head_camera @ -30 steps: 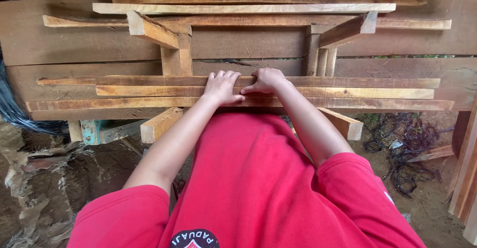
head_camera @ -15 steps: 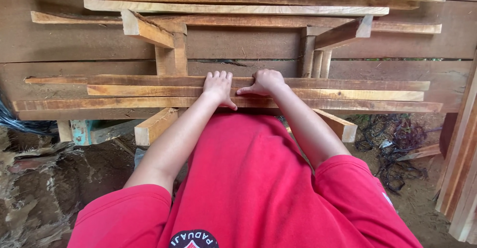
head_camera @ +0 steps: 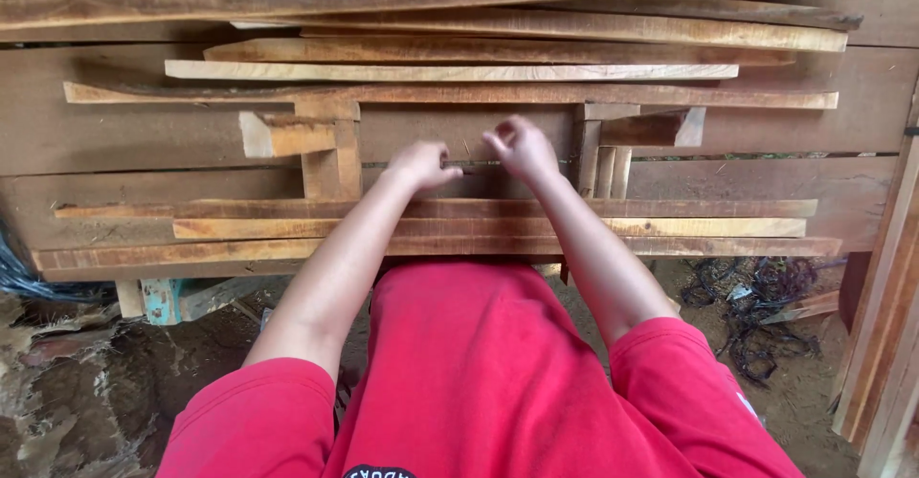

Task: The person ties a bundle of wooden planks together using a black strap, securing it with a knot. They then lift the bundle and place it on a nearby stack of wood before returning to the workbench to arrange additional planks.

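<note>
Both hands are raised over the middle of a workbench top (head_camera: 144, 143) made of broad brown boards. The left hand (head_camera: 421, 164) has its fingers curled inward, fingertips pinched at a thin dark line (head_camera: 471, 163) that runs along the seam between two boards. The right hand (head_camera: 522, 146) is loosely closed just beside it; whether it grips the line cannot be told. Long wooden strips (head_camera: 670, 227) lie stacked along the near edge, below the wrists. Further strips (head_camera: 459, 71) lie across the far edge.

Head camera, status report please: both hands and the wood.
Left hand and right hand raised, fingers curled, over the gap between boards. Near stack of long planks untouched below the wrists. Nothing in the way.
</note>
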